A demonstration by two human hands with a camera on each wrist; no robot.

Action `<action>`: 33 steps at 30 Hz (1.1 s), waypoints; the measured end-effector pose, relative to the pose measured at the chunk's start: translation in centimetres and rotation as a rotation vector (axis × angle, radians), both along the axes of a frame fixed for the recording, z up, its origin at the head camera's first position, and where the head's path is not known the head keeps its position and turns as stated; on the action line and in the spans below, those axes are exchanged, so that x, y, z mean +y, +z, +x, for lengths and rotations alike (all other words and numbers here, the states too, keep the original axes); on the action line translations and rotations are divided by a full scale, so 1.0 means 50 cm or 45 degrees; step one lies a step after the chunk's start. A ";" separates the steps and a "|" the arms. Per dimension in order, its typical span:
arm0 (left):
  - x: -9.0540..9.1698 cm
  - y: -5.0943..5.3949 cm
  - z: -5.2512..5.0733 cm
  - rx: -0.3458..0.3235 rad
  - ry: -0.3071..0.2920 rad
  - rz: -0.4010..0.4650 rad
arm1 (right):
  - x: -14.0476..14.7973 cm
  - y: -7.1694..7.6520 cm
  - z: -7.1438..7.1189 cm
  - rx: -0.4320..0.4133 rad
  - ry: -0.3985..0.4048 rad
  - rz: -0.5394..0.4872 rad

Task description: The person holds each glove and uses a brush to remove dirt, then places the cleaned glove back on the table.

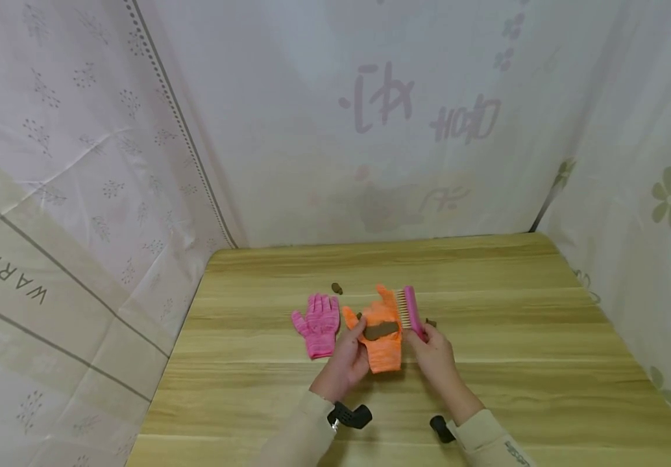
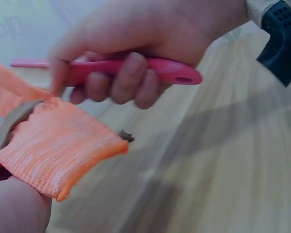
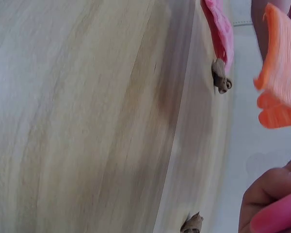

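My left hand (image 1: 352,357) holds an orange knitted glove (image 1: 385,358) up above the table, its thumb on the front near a smeared brown, clay-like patch (image 1: 381,331). My right hand (image 1: 433,358) grips a pink-handled brush (image 1: 413,311), pale bristles facing the glove's right side. In the left wrist view, fingers wrap the brush handle (image 2: 172,71) and the index fingertip reaches the orange glove (image 2: 63,145). The right wrist view catches just part of the pink handle (image 3: 276,213) and the glove's cuff (image 3: 283,63). Left of my hands, a pink glove (image 1: 319,327) lies flat.
One small brown lump (image 1: 337,288) lies behind the gloves, and another (image 1: 431,322) sits beyond my right hand. The wood-grain table (image 1: 242,402) is bordered at the back and sides by printed cloth (image 1: 312,162). Each wrist wears a black device (image 1: 352,416).
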State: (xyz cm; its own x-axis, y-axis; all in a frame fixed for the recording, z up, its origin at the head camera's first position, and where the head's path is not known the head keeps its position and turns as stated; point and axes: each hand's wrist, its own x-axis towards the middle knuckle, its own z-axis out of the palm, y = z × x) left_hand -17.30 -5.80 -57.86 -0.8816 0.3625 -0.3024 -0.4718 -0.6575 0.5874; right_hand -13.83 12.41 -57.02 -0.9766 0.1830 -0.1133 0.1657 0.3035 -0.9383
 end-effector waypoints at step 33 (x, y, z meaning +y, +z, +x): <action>-0.016 0.071 -0.020 0.027 0.033 -0.080 | -0.066 0.038 0.022 0.151 0.176 0.226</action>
